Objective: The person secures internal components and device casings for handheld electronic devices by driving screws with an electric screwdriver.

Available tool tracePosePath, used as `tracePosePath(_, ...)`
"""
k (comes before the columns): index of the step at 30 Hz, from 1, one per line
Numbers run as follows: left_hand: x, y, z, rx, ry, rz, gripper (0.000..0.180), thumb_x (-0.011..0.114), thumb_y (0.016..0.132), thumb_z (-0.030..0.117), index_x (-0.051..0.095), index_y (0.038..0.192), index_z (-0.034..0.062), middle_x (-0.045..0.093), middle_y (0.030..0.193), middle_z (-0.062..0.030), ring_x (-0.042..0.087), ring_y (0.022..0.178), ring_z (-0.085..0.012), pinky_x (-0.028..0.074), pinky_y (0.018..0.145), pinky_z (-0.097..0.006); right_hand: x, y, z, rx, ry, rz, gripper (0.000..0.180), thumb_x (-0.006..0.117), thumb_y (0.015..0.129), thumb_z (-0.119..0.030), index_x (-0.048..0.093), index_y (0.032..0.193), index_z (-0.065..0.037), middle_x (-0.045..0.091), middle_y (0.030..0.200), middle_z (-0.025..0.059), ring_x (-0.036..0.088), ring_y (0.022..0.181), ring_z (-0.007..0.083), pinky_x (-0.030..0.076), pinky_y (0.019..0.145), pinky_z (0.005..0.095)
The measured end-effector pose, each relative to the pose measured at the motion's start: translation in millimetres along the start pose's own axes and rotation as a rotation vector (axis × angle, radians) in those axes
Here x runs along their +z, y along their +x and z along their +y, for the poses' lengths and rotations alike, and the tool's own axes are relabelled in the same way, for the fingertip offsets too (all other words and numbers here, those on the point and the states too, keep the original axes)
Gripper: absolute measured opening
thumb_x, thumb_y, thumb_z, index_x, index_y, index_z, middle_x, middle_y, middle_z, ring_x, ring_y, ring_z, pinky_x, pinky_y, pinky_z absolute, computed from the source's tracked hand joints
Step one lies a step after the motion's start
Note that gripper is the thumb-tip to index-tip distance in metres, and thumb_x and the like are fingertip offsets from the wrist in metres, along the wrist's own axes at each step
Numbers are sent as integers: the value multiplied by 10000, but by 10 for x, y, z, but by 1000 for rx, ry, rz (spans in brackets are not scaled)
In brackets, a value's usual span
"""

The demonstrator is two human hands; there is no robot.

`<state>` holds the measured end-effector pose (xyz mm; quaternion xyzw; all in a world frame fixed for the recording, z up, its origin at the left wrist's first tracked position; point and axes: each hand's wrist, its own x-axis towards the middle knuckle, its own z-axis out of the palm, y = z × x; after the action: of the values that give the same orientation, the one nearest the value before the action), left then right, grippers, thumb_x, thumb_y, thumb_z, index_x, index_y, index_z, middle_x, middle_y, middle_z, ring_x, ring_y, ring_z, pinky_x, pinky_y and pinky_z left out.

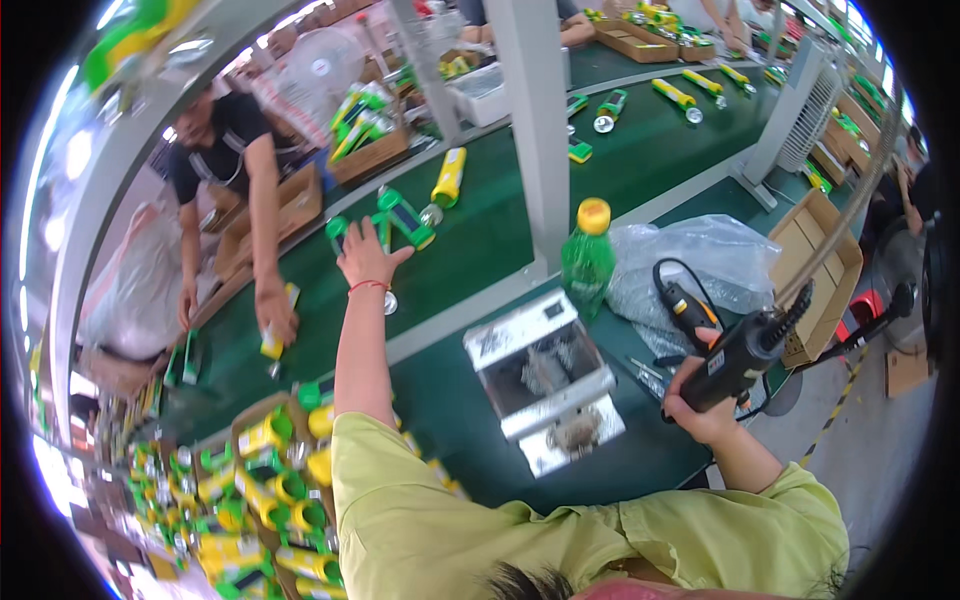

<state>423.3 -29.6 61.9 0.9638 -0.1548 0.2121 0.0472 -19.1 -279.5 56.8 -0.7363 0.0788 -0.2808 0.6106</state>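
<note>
Left hand [366, 258] spread on green-and-yellow flashlight [405, 218] on belt; right hand [700, 400] gripping black electric screwdriver [745, 350].

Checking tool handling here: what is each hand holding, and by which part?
The right hand grips a black power screwdriver by its handle. The left hand reaches onto a green flashlight on the belt; whether it grips is unclear.

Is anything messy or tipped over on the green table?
Nothing looks spilled or broken. The flashlights on the green belt lie on their sides, pointing different ways. The left hand reaches for one; the right hand holds a black power screwdriver.
</note>
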Motion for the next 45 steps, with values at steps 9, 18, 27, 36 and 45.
tracePosePath(9,1582,1121,900,272,38,-92,432,696,827,393,649,1209,198,567,1102,-121,618,970,-315,509,855,-430,-147,90,149,96,40,127,911,733,702,-26,183,1426,23,593,661,-12,550,563,89,431,622,218)
tracePosePath(18,-347,-3,118,-194,-1413,-148,361,569,914,144,625,1247,17,659,1149,-91,633,924,-163,503,801,-286,-89,107,59,-97,-88,134,1102,748,726,-67,-18,1514,6,586,728,14,519,608,96,409,663,223)
tracePosePath(27,-2099,-3410,-849,-320,-1895,-553,445,588,944,241,508,1320,16,631,1197,-127,647,981,-219,547,737,-293,127,19,-433,-207,248,-93,430,747,738,64,543,1111,-1,608,724,18,562,614,94,451,558,237)
tracePosePath(36,-1495,-3748,233,-292,-1382,-1233,332,560,934,105,581,1258,37,657,1158,-91,621,1044,-175,472,923,-289,830,96,-533,-424,373,-55,261,769,727,28,567,885,-21,659,727,18,632,646,91,499,594,242)
tracePosePath(45,-1397,-3865,899,484,-510,-250,500,727,805,271,609,1219,17,632,1125,-123,600,1011,-300,465,866,-408,1032,183,-414,-503,288,-36,459,772,730,20,470,1072,-19,659,720,20,636,641,93,521,617,248)
